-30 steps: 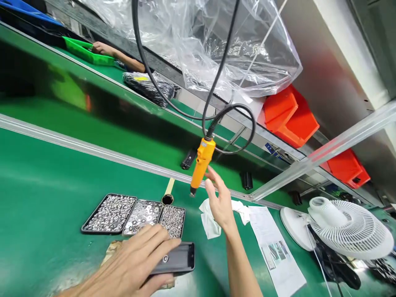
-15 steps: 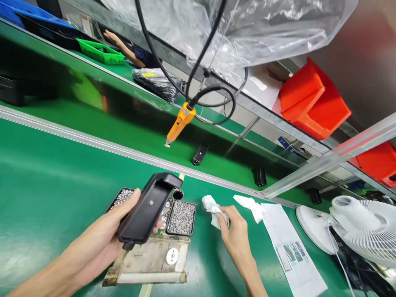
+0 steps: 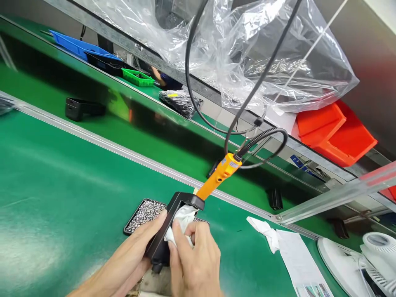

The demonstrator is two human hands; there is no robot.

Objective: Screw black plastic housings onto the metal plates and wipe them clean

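My left hand [image 3: 139, 247] is wrapped round a long black plastic housing [image 3: 173, 212] with a recessed face and a raised hooked end. Pinched in my right hand [image 3: 196, 258] is a white cloth [image 3: 185, 218], pressed against the recess of the housing. Just behind the housing's raised end hangs an orange electric screwdriver [image 3: 218, 175], its tip hidden. Beside my left hand lies a black tray of small metal parts [image 3: 145, 214]. A second tray is mostly covered by my right hand. Below the housing, part of a worn pad [image 3: 157, 282] shows.
Another white cloth [image 3: 264, 231] and a printed sheet [image 3: 300, 258] lie at right, near a white fan [image 3: 343, 266]. Black housings [image 3: 82, 109] stand on the green belt beyond the metal rail [image 3: 123, 152]. A cable [image 3: 262, 74] loops overhead. Red bins [image 3: 337, 132] sit on the shelf.
My right hand has moved left with the white cloth and brought it against the black housing. The camera view has shifted, and the housing now overlaps the screwdriver's lower end.
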